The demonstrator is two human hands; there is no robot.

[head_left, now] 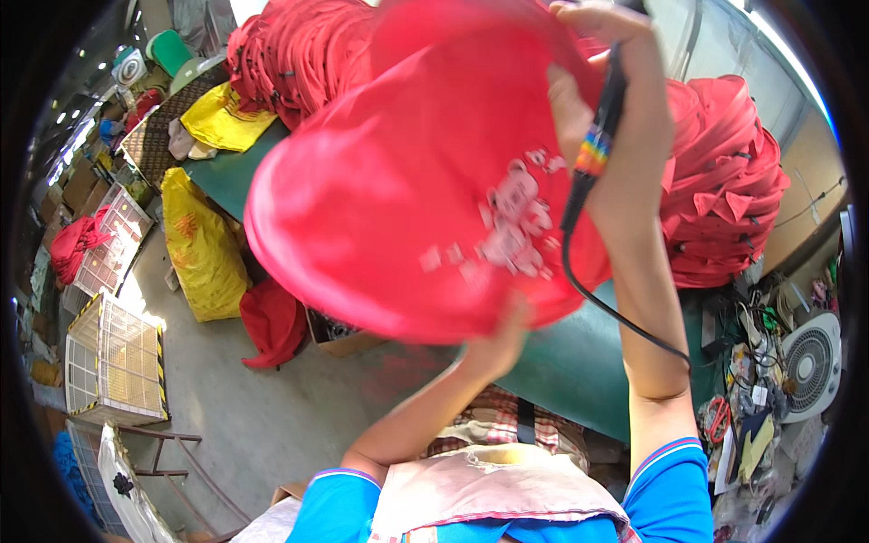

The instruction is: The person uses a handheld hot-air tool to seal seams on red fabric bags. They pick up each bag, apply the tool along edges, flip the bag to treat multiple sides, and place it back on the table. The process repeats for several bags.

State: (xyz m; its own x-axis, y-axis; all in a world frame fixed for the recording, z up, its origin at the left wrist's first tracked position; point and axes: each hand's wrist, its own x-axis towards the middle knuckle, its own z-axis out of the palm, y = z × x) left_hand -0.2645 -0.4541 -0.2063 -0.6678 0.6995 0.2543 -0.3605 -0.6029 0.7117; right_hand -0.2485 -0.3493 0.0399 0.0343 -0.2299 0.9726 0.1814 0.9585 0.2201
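Observation:
A broad red fabric hat point(380, 208) with a pale printed bear design is raised in front of me, blurred by motion. My left hand point(500, 344) is closed on its lower edge; the fingers are smeared and partly hidden by the fabric. At the hat's right side is my right hand point(634, 136), its thumb against the red cloth. A black pen-like corded tool point(593, 149) with coloured bands is held in that same hand, and its cable hangs down past my forearm. The tool's tip cannot be made out.
Piles of similar red hats point(724, 181) stand behind on a green table point(579, 362). Yellow bags point(204, 253) and a dark red cloth item point(274, 321) are at the left. Wire crates point(113, 362) stand on the floor. A white fan point(812, 366) sits among clutter at the right.

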